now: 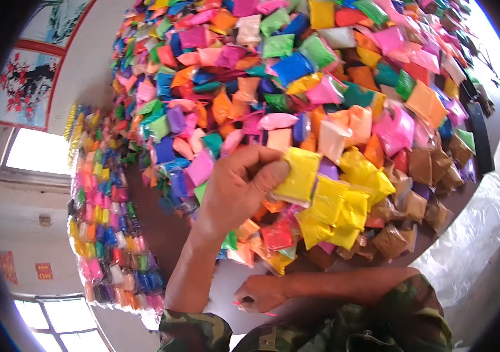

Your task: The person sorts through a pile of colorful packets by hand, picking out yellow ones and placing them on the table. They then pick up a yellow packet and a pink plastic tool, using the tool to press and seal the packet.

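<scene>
My left hand (235, 182) is closed, with thumb and fingers pinching a yellow packet (298, 176) by its left edge. The packet is a small, soft, sealed plastic pouch. Just right of it lie several more yellow packets (344, 205) in a bunch on the pile. My right hand (261, 293) is closed low in front of my body, nearer to me than the pile. Thin pinkish-red ends (270, 314) poke out beneath its fingers; the rest of that thing is hidden in the hand.
A huge heap of multicoloured packets (297, 67) covers the brown table (159, 226). Brown packets (391, 240) lie at its right edge. Strung or bundled packets (109, 234) stand on the left. Clear plastic sheeting (467, 240) is at the right, below a dark bar (480, 138).
</scene>
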Tool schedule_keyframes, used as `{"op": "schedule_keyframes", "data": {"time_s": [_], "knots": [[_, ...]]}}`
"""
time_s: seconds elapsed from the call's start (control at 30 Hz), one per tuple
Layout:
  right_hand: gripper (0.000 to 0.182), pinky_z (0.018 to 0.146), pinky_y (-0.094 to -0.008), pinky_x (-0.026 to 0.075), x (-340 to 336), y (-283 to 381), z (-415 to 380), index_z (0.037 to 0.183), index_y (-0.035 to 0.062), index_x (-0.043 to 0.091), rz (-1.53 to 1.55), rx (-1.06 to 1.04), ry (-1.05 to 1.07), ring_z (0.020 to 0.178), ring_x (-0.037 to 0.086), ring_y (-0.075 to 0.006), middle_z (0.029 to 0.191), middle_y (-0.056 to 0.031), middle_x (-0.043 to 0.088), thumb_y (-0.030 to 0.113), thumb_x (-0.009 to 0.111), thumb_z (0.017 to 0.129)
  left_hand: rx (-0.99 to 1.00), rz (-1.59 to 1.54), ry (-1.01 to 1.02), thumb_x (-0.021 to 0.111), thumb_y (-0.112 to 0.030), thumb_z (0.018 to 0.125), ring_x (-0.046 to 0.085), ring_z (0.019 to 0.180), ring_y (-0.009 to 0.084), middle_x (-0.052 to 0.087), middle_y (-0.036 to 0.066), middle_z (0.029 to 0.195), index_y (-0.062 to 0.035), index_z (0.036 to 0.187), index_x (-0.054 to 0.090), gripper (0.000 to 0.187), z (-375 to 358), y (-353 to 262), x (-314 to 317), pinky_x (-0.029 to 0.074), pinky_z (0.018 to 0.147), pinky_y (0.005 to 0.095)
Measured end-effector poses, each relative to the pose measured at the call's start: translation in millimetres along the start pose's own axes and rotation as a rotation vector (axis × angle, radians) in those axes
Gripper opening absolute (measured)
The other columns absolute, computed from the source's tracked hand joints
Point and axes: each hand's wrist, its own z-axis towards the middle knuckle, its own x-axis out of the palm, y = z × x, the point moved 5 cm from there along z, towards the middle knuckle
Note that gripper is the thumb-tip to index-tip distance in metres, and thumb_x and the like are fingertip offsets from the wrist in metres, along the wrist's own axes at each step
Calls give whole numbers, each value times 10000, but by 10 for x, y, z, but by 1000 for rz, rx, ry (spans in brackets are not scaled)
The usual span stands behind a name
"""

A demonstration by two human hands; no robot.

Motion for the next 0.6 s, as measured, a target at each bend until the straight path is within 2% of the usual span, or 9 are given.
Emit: {"op": "schedule_keyframes", "data": {"time_s": [0.1, 0.2, 0.23, 0.33, 0.37, 0.43, 0.5, 0.6], "knots": [[228, 633, -469, 469, -10, 31, 4, 826, -14, 602, -59, -34, 6, 647, 599, -354, 727, -206, 626, 189, 619, 928, -161, -109, 60, 717, -300, 1014, 675, 855, 87, 718, 42, 996, 33, 1196, 657, 383, -16, -36, 413, 564, 690, 251], [233, 629, -466, 472, -10, 33, 3, 828, -11, 601, -20, -24, -27, 641, 599, -349, 720, -202, 625, 194, 627, 935, -151, -142, 76, 717, -240, 1014, 672, 857, 91, 705, 43, 970, 36, 1245, 634, 369, 5, -56, 580, 551, 692, 243], [239, 628, -465, 472, -24, 55, -8, 831, -11, 602, -27, -14, -23, 638, 597, -348, 717, -199, 623, 199, 629, 942, -15, 10, 23, 715, -252, 1016, 671, 849, 83, 698, 46, 942, 32, 1203, 646, 348, 10, -14, 526, 553, 673, 242], [252, 651, -471, 483, -67, 90, -32, 858, -11, 623, -34, 14, 16, 672, 618, -359, 748, -201, 643, 220, 641, 957, 102, 338, -105, 732, -234, 999, 685, 814, 104, 715, 66, 939, 10, 1133, 679, 284, -70, -43, 246, 556, 663, 261], [256, 679, -479, 493, -47, 65, 6, 881, -12, 644, -26, 27, 50, 713, 640, -371, 787, -209, 666, 232, 649, 960, 273, 660, -238, 762, -169, 951, 709, 791, 175, 729, 101, 946, -16, 1064, 714, 196, -109, -62, 9, 554, 653, 295], [260, 709, -484, 505, -27, 36, -3, 904, -12, 660, -17, 54, 72, 751, 663, -377, 817, -214, 685, 239, 656, 969, 339, 975, -415, 768, -142, 911, 723, 807, 261, 738, 125, 965, -39, 1019, 736, 153, -135, -58, -394, 562, 687, 349], [257, 711, -479, 506, -51, 70, -13, 899, -12, 658, 7, 69, 63, 749, 661, -374, 813, -210, 682, 236, 656, 968, 302, 1128, -482, 753, -162, 909, 725, 830, 290, 740, 134, 956, -32, 1025, 738, 175, -126, 40, -823, 566, 737, 379], [254, 713, -471, 510, -68, 93, -24, 902, -12, 656, 16, 79, 72, 748, 661, -366, 815, -205, 683, 234, 656, 967, 12, 1167, -421, 745, -204, 908, 723, 842, 303, 748, 143, 982, -28, 1045, 745, 223, -46, 261, -1246, 563, 775, 393]]}}
